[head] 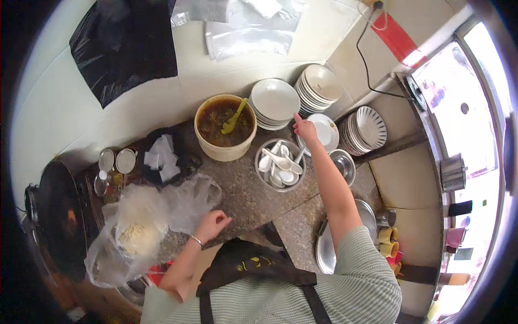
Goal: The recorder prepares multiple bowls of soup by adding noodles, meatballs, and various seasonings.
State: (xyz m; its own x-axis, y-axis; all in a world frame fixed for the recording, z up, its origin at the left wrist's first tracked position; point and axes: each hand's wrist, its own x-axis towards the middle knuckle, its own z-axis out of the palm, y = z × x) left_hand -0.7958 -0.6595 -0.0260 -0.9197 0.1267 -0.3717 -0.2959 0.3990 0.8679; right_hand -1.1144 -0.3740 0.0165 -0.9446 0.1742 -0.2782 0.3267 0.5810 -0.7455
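Note:
My right hand (305, 128) reaches out over a stack of small white plates (327, 131), its index finger at the rim of a stack of white bowls (276, 99). Whether it grips a bowl cannot be told. Loosely curled and holding nothing, my left hand (212, 225) is at the counter's near edge. Beside it lies a clear plastic bag (190, 202), and further left a bag holds pale noodle-like strands (139, 237). A clear bowl of white spoons (282, 166) stands before my right forearm. Behind it, a cream tub (225, 152) holds dark broth with a yellow-green ladle (234, 117).
More bowls (319, 83) are stacked at the wall, with striped dishes (370, 127) to their right. Metal trays (325, 251) lie by my right arm. At left are lidded jars (126, 160), white packets (164, 158) and a large dark wok-like pan (60, 214).

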